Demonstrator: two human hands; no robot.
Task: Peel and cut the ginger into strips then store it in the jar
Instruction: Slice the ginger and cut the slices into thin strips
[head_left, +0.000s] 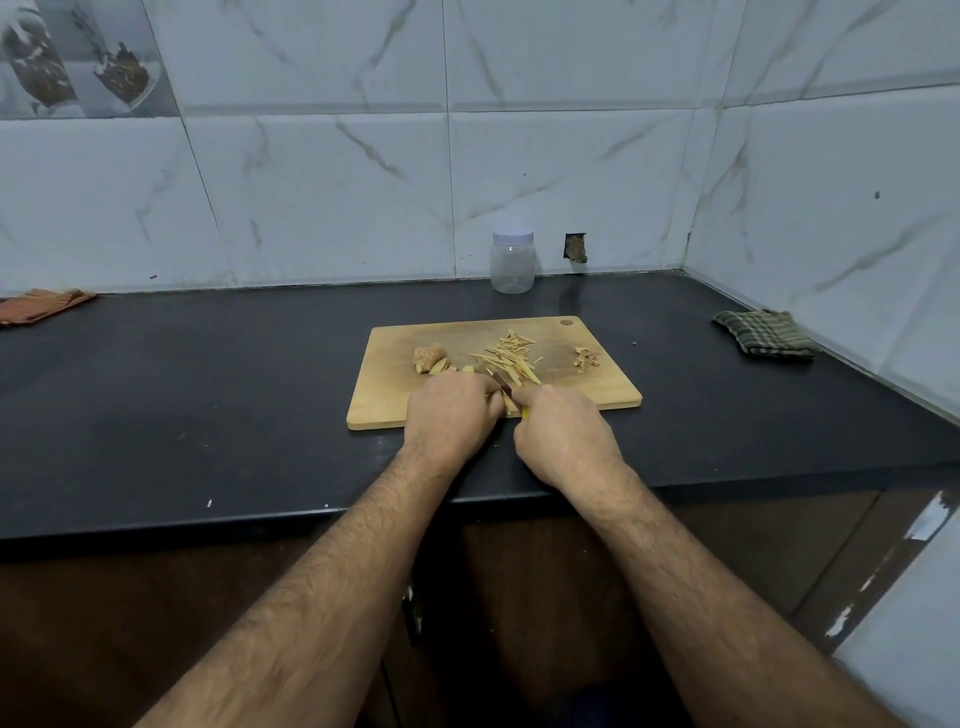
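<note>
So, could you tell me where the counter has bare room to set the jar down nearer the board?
Bare counter lies left of the cutting board, and between it and the green cloth. The board's near middle is crowded by both hands, left hand and right hand.

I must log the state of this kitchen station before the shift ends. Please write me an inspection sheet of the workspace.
Surface: dark countertop with small pale specks; wooden cutting board lies on it.
Job's things: cut ginger strips mid-board; uncut ginger piece on the board's left; peel scraps on its right; empty jar, lid on, at the wall.
Clutter: checked cloth on the right; orange cloth far left.
Hands: left hand holds ginger down; right hand grips the knife.
Cables: nothing seen.
Surroundings: marble-look wall tiles, small hole in the wall beside the jar.
</note>
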